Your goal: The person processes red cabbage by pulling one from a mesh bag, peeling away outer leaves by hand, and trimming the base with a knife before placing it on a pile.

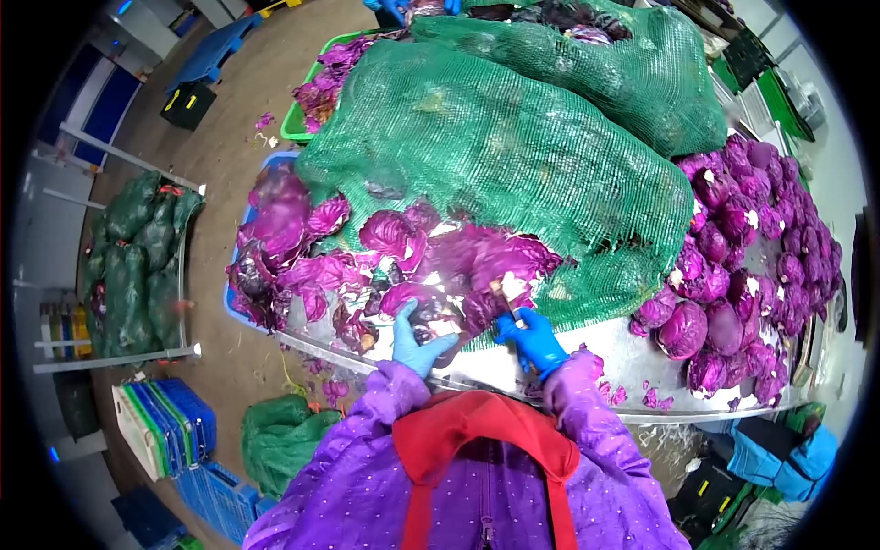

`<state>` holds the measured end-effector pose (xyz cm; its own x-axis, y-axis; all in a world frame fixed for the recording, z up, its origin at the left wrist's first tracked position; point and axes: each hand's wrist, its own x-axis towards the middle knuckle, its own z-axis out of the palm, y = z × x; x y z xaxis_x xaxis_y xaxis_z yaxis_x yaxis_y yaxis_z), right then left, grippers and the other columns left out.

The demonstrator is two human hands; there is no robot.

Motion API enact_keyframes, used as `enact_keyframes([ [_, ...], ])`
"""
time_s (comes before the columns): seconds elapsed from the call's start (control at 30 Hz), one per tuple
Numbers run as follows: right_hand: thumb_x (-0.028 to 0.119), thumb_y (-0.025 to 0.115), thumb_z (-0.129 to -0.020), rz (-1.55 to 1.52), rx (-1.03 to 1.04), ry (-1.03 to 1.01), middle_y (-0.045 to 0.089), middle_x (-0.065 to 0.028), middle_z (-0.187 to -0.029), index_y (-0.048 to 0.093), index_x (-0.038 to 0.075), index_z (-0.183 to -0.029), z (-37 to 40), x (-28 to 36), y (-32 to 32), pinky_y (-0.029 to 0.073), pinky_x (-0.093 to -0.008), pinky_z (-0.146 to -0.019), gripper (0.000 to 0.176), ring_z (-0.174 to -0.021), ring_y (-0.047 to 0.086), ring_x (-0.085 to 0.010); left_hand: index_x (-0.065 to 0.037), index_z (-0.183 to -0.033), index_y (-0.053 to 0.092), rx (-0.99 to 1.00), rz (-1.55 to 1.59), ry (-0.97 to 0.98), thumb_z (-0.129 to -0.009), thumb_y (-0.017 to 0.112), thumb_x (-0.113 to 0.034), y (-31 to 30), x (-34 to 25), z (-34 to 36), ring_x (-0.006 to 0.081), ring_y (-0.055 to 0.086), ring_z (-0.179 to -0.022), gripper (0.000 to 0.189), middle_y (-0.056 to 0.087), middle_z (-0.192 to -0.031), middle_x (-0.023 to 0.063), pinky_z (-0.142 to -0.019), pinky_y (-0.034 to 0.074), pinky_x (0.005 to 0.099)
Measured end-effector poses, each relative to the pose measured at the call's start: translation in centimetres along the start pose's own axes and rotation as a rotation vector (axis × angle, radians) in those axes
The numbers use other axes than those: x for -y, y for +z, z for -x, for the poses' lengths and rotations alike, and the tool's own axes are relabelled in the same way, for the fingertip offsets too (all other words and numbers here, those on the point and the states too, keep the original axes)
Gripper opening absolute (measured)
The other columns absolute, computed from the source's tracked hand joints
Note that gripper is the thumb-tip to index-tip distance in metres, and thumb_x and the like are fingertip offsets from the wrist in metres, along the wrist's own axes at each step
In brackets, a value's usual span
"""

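Note:
My left hand (419, 346), in a light blue glove, cups the near side of a red cabbage (438, 316) with thumb and fingers apart around it. Motion blurs the cabbage slightly. Just to its right, my right hand (533, 343) in a darker blue glove is closed around a short knife (507, 302), which points up and away from me. Loose purple cabbage leaves (394, 236) lie heaped in front of both hands. Beyond them a large green mesh sack (495, 137) lies on the metal table (477, 365), its open end near my right hand.
Many trimmed red cabbages (724, 325) are piled at the right. A blue crate (240, 307) of leaves stands at the left, with a green crate (295, 124) behind. A co-worker's gloved hands (396, 7) show at the far end. A cart of full sacks (133, 266) stands left.

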<state>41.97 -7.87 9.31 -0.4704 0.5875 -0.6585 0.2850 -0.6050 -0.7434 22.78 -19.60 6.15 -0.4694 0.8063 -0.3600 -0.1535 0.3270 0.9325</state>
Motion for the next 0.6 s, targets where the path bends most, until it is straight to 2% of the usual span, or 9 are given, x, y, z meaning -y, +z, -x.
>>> enact_keyframes([
  [0.07, 0.027, 0.064, -0.084, -0.369, 0.132, -0.001, 0.056, -0.0039, -0.064, 0.058, 0.003, -0.097, 0.2, 0.6, -2.3, 0.035, -0.0253, -0.039, 0.028, -0.042, 0.041, -0.0068, -0.003, -0.135, 0.024, 0.052, -0.023, 0.047, -0.059, 0.085, -0.015, 0.6, -0.7, 0.0, 0.0249, 0.044, -0.116, 0.098, 0.042, -0.125, 0.0158, -0.100, 0.037, 0.0366],
  [0.17, 0.031, 0.064, -0.085, 0.392, -0.027, -0.163, 0.057, -0.0031, -0.063, 0.060, 0.002, -0.102, -2.6, -5.6, -5.8, 0.036, -0.0244, -0.041, 0.033, -0.044, 0.045, -0.0081, -0.003, -0.131, 0.027, 0.116, -0.029, 0.010, -0.056, 0.087, -0.016, 1.0, -1.5, 0.0, 0.0245, 0.044, -0.115, 0.097, 0.042, -0.124, 0.0152, -0.099, 0.038, 0.0363],
  [0.3, 0.029, 0.066, -0.084, -0.059, 0.044, 0.009, 0.056, -0.0024, -0.062, 0.063, 0.003, -0.097, 2.1, 4.3, -4.6, 0.039, -0.0250, -0.046, 0.029, -0.052, 0.052, -0.0086, -0.003, -0.128, 0.025, 0.041, -0.089, 0.017, -0.053, 0.089, -0.015, 1.2, -0.2, -0.1, 0.0225, 0.052, -0.103, 0.100, 0.045, -0.116, 0.0151, -0.089, 0.047, 0.0349],
  [0.33, 0.029, 0.064, -0.085, 0.129, -0.127, -0.126, 0.058, -0.0026, -0.063, 0.064, 0.003, -0.099, -0.7, 0.6, -4.9, 0.039, -0.0251, -0.046, 0.029, -0.052, 0.053, -0.0088, -0.003, -0.128, 0.026, 0.028, -0.041, 0.004, -0.051, 0.090, -0.017, 1.4, -0.2, 0.1, 0.0227, 0.051, -0.104, 0.100, 0.044, -0.117, 0.0149, -0.090, 0.046, 0.0350],
  [0.37, 0.028, 0.062, -0.087, 0.756, -0.268, -0.373, 0.058, -0.0021, -0.062, 0.063, 0.003, -0.102, -2.7, -2.6, -6.1, 0.038, -0.0253, -0.044, 0.029, -0.051, 0.052, -0.0087, -0.003, -0.128, 0.028, 0.015, 0.008, -0.003, -0.050, 0.090, -0.018, 1.6, -0.3, 0.1, 0.0229, 0.050, -0.105, 0.101, 0.043, -0.118, 0.0147, -0.092, 0.045, 0.0350],
  [0.43, 0.029, 0.061, -0.088, 0.348, -0.036, 0.050, 0.062, -0.0070, -0.069, 0.062, 0.002, -0.104, 1.2, 3.3, -3.2, 0.042, -0.0261, -0.050, 0.031, -0.053, 0.054, -0.0100, -0.002, -0.128, 0.031, -0.001, -0.191, 0.084, -0.049, 0.090, -0.024, 1.0, 1.7, -0.7, 0.0243, 0.047, -0.109, 0.101, 0.040, -0.119, 0.0150, -0.096, 0.041, 0.0363],
  [0.47, 0.033, 0.063, -0.086, -0.064, 0.118, -0.120, 0.065, -0.0127, -0.079, 0.061, 0.002, -0.106, 1.3, 3.3, -2.9, 0.046, -0.0256, -0.057, 0.037, -0.055, 0.055, -0.0105, -0.001, -0.128, 0.034, -0.017, -0.263, 0.114, -0.050, 0.089, -0.031, 0.8, 1.8, -0.7, 0.0267, 0.043, -0.112, 0.101, 0.038, -0.120, 0.0157, -0.099, 0.036, 0.0375],
  [0.57, 0.037, 0.061, -0.087, 0.589, -0.120, -0.384, 0.065, -0.0172, -0.099, 0.055, 0.001, -0.117, -1.0, 1.3, -1.8, 0.049, -0.0339, -0.077, 0.048, -0.081, 0.064, -0.0240, -0.005, -0.131, 0.038, 0.017, -0.348, 0.116, -0.053, 0.087, -0.036, 0.6, 0.9, -0.8, 0.0300, 0.043, -0.113, 0.097, 0.039, -0.119, 0.0168, -0.099, 0.036, 0.0383],
  [0.6, 0.038, 0.059, -0.088, 0.532, -0.015, -0.401, 0.059, -0.0190, -0.115, 0.047, 0.003, -0.128, -0.9, 1.0, -1.2, 0.044, -0.0374, -0.090, 0.055, -0.107, 0.057, -0.0280, -0.007, -0.132, 0.039, 0.033, -0.425, 0.159, -0.053, 0.087, -0.035, 0.4, 0.6, -1.4, 0.0301, 0.043, -0.113, 0.096, 0.040, -0.118, 0.0168, -0.099, 0.036, 0.0383],
])
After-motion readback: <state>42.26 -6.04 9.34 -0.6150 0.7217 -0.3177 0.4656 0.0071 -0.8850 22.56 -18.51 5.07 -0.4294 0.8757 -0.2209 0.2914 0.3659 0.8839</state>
